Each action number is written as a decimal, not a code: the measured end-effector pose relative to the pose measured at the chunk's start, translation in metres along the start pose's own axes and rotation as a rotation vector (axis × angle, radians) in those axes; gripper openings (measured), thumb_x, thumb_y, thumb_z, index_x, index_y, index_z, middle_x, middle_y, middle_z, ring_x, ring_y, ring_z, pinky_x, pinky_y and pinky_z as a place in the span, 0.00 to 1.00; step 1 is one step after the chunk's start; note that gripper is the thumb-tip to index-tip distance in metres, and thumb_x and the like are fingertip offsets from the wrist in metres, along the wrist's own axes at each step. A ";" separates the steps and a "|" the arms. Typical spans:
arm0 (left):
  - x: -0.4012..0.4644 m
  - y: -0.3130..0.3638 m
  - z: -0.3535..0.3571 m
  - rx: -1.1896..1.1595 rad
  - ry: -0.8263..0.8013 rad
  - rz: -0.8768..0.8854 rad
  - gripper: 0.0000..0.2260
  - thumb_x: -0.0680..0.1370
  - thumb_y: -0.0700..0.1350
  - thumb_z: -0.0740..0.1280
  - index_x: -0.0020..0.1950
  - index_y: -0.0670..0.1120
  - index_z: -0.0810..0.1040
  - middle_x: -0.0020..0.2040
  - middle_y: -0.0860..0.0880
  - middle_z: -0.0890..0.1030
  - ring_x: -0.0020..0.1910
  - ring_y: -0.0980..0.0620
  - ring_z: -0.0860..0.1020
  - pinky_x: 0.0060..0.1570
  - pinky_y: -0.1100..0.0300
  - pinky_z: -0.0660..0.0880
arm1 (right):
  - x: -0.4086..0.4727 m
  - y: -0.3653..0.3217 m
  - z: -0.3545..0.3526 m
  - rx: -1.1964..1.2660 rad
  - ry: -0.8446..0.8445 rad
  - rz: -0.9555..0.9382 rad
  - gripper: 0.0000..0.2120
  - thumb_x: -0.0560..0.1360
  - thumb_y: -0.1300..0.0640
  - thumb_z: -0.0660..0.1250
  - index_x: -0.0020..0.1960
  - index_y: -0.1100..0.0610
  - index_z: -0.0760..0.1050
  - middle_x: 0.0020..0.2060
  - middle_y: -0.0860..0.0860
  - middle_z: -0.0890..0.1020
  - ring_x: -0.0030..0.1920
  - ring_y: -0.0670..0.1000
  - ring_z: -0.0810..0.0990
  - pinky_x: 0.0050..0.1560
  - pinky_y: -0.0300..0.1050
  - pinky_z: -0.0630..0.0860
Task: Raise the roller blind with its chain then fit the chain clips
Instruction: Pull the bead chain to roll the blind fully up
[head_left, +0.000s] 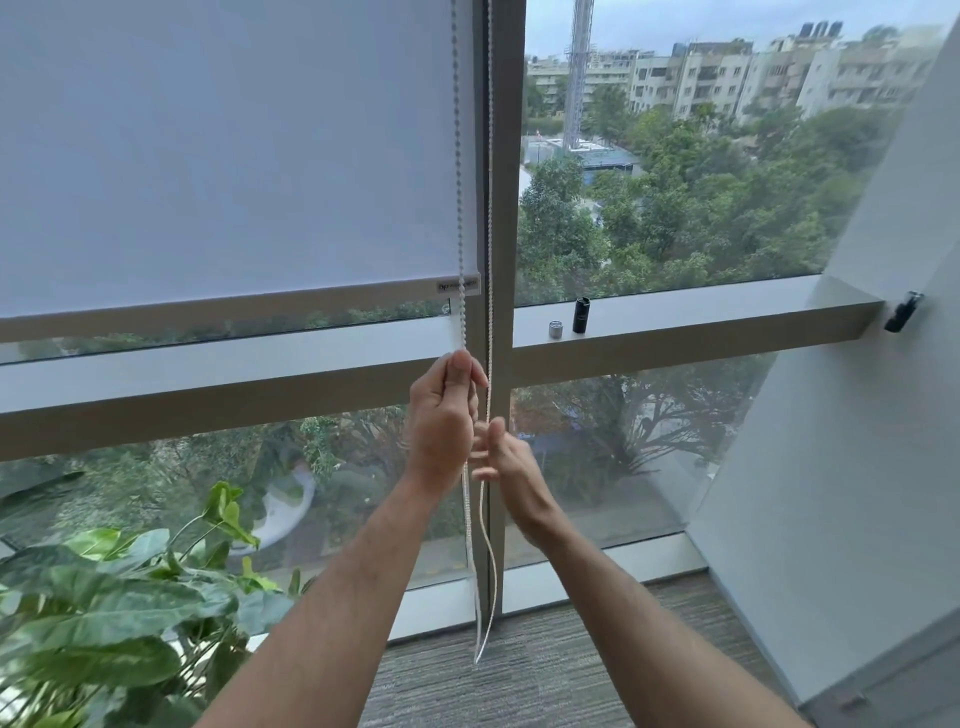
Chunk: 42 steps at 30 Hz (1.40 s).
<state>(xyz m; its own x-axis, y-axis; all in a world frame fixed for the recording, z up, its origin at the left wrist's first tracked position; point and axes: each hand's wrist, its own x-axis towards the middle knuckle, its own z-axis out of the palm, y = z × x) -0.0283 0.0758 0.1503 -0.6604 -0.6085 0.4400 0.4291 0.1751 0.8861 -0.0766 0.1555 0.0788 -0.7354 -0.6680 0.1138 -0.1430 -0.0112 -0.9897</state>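
A white roller blind (223, 150) covers the left window pane, and its bottom bar (260, 299) hangs just above the horizontal frame rail. A white bead chain (458, 171) runs down in two strands beside the grey mullion and loops near the floor. My left hand (444, 421) pinches the left strand at its fingertips, just below the rail. Slightly lower and to the right, my right hand (501, 457) has its fingers curled round the right strand (489, 208); motion blur hides the exact hold.
A small silver cylinder (556, 329) and a black cylinder (581, 315) stand on the sill (727, 312) of the right pane. A black bracket (903, 312) sticks out of the white wall on the right. A leafy plant (119, 597) fills the lower left. Grey carpet covers the floor.
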 end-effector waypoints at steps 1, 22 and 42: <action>-0.004 -0.004 0.000 0.008 0.002 -0.015 0.16 0.84 0.44 0.57 0.37 0.45 0.74 0.24 0.54 0.69 0.24 0.57 0.65 0.25 0.62 0.62 | 0.005 -0.009 -0.003 0.026 0.042 -0.019 0.31 0.77 0.33 0.49 0.59 0.52 0.80 0.50 0.56 0.85 0.51 0.51 0.84 0.52 0.51 0.79; -0.033 -0.059 -0.020 0.028 -0.209 -0.299 0.17 0.78 0.47 0.57 0.41 0.42 0.84 0.35 0.41 0.83 0.35 0.47 0.80 0.41 0.49 0.76 | 0.033 -0.107 0.005 0.276 0.225 -0.432 0.19 0.83 0.54 0.55 0.35 0.55 0.70 0.24 0.45 0.66 0.24 0.44 0.62 0.24 0.39 0.58; 0.066 0.076 0.029 -0.136 -0.017 0.208 0.14 0.83 0.45 0.58 0.41 0.48 0.79 0.26 0.55 0.66 0.23 0.57 0.61 0.23 0.62 0.58 | 0.015 -0.040 0.015 0.152 0.097 -0.227 0.19 0.81 0.48 0.57 0.33 0.50 0.73 0.26 0.47 0.68 0.26 0.46 0.63 0.29 0.44 0.60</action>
<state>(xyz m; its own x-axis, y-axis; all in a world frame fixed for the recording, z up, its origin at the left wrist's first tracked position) -0.0570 0.0711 0.2509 -0.5590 -0.5568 0.6144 0.6351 0.1888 0.7490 -0.0723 0.1347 0.1190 -0.7567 -0.5615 0.3348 -0.2162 -0.2685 -0.9387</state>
